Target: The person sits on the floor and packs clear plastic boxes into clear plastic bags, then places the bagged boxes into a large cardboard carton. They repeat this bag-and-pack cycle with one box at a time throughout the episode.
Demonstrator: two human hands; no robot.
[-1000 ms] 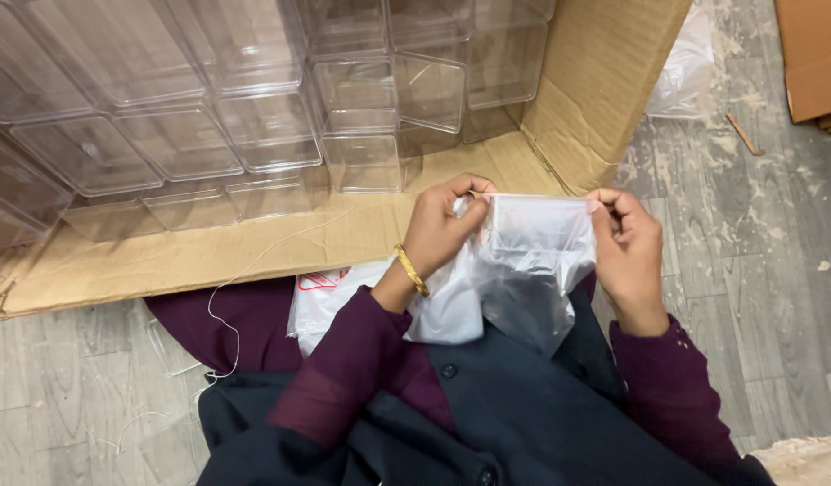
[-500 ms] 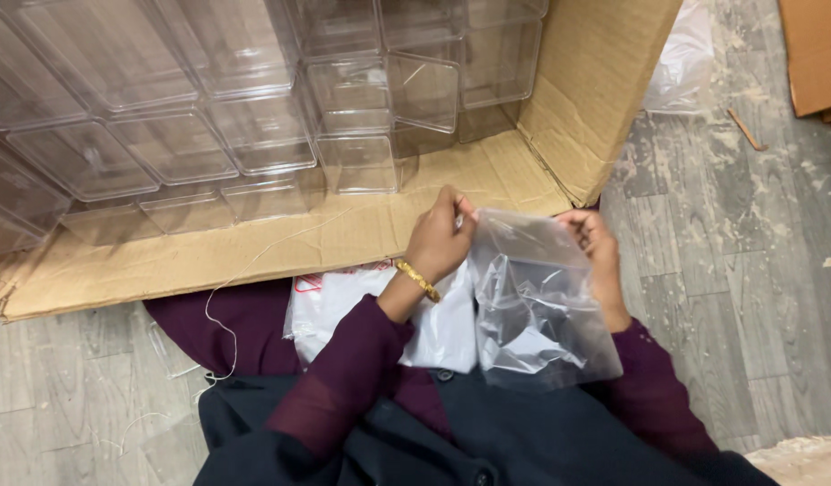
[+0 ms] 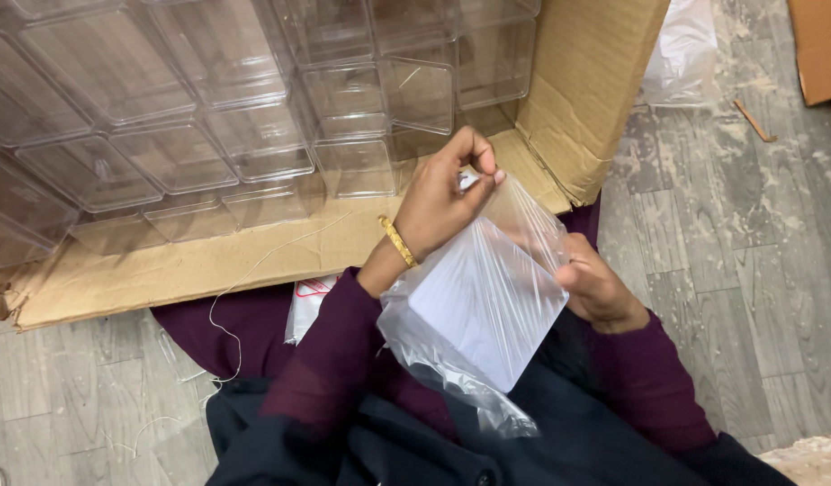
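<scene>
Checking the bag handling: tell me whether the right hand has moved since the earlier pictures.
Yes. The right hand has dropped toward the body, away from the cardboard box flap, holding the clear plastic bag lower down while the left hand pinches its top.

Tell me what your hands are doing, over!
Left hand pinching clear plastic bag at its top. Right hand gripping its side. Open cardboard box of clear containers ahead, apart.

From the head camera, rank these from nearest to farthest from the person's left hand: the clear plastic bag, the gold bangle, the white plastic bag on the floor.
1. Clear plastic bag: pinched at its top edge by the left hand.
2. Gold bangle: on that hand's wrist, just below.
3. White plastic bag: on the floor, top right, beyond the cardboard flap.
</scene>
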